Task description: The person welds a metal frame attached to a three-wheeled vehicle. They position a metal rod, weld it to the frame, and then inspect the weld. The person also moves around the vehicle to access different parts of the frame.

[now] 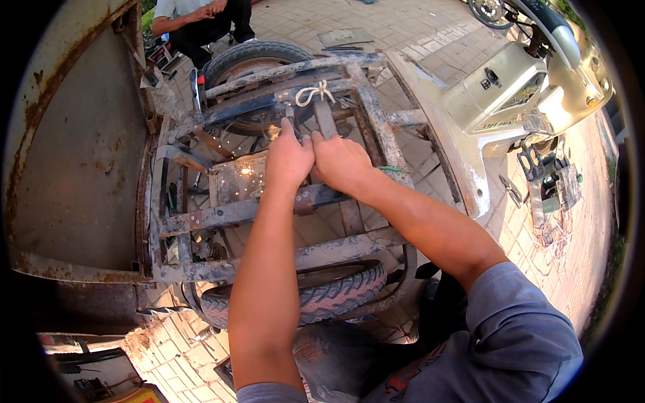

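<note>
Over the middle of a worn metal vehicle frame [316,254], both my hands meet side by side. My left hand [289,158] is closed, thumb pointing forward, around something hidden beneath it. Pressed against it, my right hand [341,162] is closed too, with its fingers at the near end of a grey metal bar [325,119]; what it grips cannot be made out. Bright sparks [245,171] scatter to the left of my left hand, above a brownish plate [225,183]. A cream-coloured cord [313,93] is tied in a loop just beyond the bar.
Two wheels, a far tire [259,48] and a near tire [342,292], flank the frame. A rusty metal panel [80,121] rises at left. The beige scooter body [500,87] stands at right, near pliers [512,191] and loose wires [554,235]. Another person [205,20] crouches beyond.
</note>
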Available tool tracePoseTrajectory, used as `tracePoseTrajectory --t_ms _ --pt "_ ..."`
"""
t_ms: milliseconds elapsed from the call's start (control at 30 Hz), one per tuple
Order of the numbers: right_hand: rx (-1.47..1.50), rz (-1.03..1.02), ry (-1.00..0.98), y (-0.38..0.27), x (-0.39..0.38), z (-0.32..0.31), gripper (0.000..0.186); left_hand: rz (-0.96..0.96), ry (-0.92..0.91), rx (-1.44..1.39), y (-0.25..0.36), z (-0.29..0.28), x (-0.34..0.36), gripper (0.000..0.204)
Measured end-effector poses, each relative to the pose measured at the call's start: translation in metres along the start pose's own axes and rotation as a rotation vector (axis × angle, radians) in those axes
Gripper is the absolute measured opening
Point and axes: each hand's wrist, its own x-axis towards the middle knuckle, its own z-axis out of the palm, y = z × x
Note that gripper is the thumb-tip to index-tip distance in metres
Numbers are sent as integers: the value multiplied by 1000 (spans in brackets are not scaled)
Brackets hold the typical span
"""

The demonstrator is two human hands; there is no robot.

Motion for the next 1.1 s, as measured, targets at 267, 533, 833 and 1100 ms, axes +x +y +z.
tracePoseTrajectory --t_ms 267,533,833,1100 --pt "0 36 -59 2 3 1 23 62 7 20 -3 2 3 66" --pt "5 61 -64 -3 1 -4 23 55 6 8 -3 3 2 61" --pt "33 31 -86 -4 1 -8 21 34 12 50 -6 2 3 69" --pt "18 30 -55 -4 0 -4 20 74 36 16 -10 5 4 67"
